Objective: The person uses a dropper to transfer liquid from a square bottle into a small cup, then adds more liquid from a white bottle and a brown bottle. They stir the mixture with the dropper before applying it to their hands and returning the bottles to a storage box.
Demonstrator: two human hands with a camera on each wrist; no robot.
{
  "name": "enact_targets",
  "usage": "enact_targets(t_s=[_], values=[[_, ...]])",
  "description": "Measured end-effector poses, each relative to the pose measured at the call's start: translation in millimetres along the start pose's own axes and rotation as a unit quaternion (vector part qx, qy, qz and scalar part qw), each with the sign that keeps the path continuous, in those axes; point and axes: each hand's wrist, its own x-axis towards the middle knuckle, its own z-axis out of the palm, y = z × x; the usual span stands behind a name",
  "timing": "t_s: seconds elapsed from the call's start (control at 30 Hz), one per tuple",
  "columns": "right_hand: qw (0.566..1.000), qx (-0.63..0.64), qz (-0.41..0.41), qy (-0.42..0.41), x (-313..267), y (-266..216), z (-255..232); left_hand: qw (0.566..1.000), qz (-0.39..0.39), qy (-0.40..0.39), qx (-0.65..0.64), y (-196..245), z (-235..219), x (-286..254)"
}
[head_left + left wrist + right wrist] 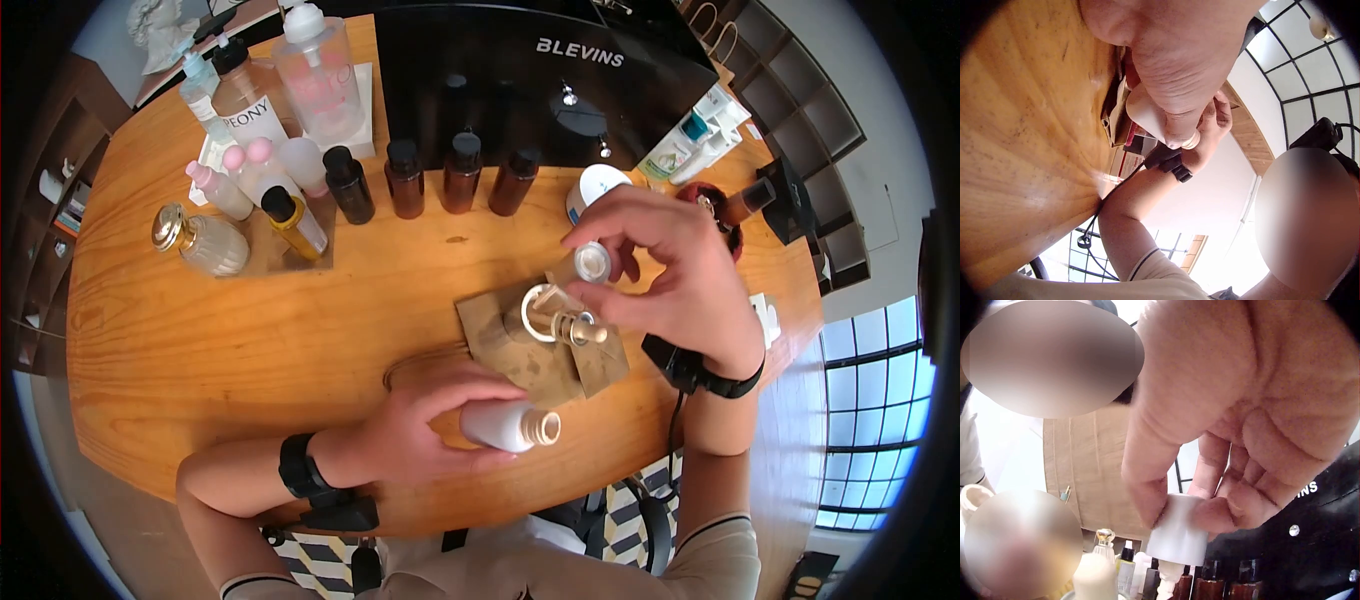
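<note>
My left hand (430, 420) grips a white bottle (492, 425) around its body, low over the table's near side. The bottle lies tilted, its uncapped threaded neck pointing right. In the left wrist view, the thumb side of the left hand (1172, 62) covers part of the bottle (1144, 115). Higher and to the right, my right hand (665, 265) pinches a white cap (593, 262) between thumb and fingers. A pale stem hangs under the cap (1179, 534) in the right wrist view. Cap and bottle are apart.
A clear container with a white rim (527, 318) and a dropper (580, 329) stand on brown paper (485, 335) between the hands. Dark bottles (406, 185) line the black box (480, 90). Pump bottles and small bottles stand back left; a white jar (600, 183) stands behind the right hand.
</note>
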Motion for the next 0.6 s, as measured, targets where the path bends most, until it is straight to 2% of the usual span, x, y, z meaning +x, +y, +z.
enact_targets(t_s=[0.1,0.17,0.23,0.3,0.43,0.5,0.6], values=[[0.998,0.030,-0.038,0.038,-3.3,2.1,-6.8,1.000,0.014,0.008,0.011,-3.0,0.1,-0.1],[0.998,0.027,-0.038,0.040,-8.5,-1.8,-13.8,0.991,-0.047,0.071,-0.102,-3.0,6.1,-2.1],[0.990,0.101,-0.012,0.097,-14.4,-8.6,-17.8,0.993,-0.039,0.069,-0.089,-2.8,3.9,-0.2],[0.989,0.108,-0.010,0.103,-18.9,-17.1,-25.2,0.994,-0.032,0.068,-0.076,-3.0,1.9,-1.0],[0.982,0.134,-0.078,0.111,-24.3,-22.1,-35.2,0.996,-0.018,0.060,-0.069,-5.2,0.1,-0.4],[0.982,0.088,-0.123,0.110,-27.8,-26.9,-34.5,0.995,-0.014,0.063,-0.074,-5.9,0.5,0.1],[0.978,0.105,-0.136,0.115,-29.0,-34.0,-26.2,0.993,-0.005,0.078,-0.088,-6.2,2.7,0.0]])
